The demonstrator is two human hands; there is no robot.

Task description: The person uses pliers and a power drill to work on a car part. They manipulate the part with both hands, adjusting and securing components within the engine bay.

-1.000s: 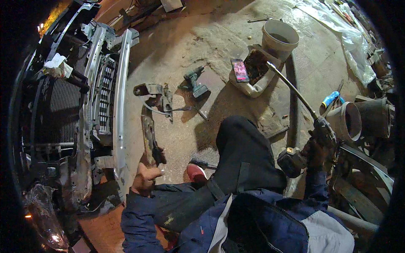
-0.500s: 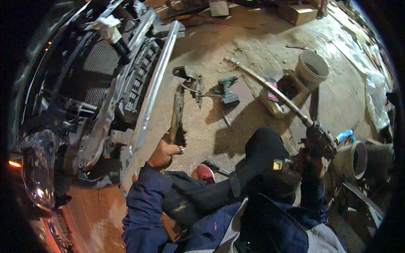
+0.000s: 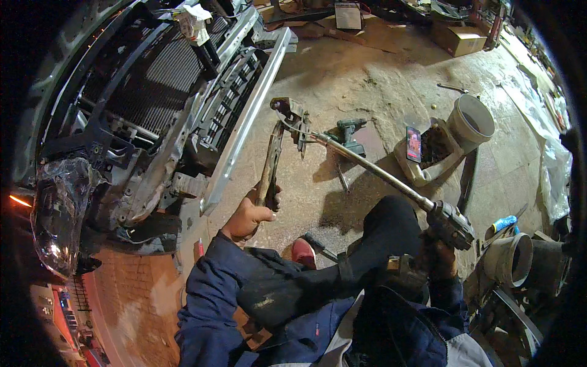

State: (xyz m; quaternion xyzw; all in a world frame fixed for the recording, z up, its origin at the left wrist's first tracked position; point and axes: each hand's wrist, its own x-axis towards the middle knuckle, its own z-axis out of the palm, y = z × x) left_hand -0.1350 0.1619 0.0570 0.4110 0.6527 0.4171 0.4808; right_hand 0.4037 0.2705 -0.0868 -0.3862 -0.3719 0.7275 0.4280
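Observation:
My left hand (image 3: 249, 215) is closed round the lower end of a long, worn metal bar (image 3: 269, 162). Its top meets a dark bracket-like head (image 3: 287, 109) with thin prongs hanging down. My right hand (image 3: 441, 260), mostly in shadow, grips a dark impact wrench (image 3: 451, 225). From the wrench a long steel extension (image 3: 379, 170) slants up and left, its tip overlapping the prongs in view; whether they touch I cannot tell. Behind the extension, a green-and-black cordless drill (image 3: 350, 131) lies on the floor.
A car front (image 3: 165, 79) with its radiator and metal crossbeam (image 3: 244, 122) exposed stands at left. To the right are a phone (image 3: 413, 144) on an open container (image 3: 422, 177), a bucket (image 3: 471, 119) and another bucket (image 3: 509, 260). A wrench (image 3: 451, 88) lies farther off.
The extension's tip has come down and left to the prongs of the bar's head as my right hand lowered the impact wrench. My view has also shifted slightly.

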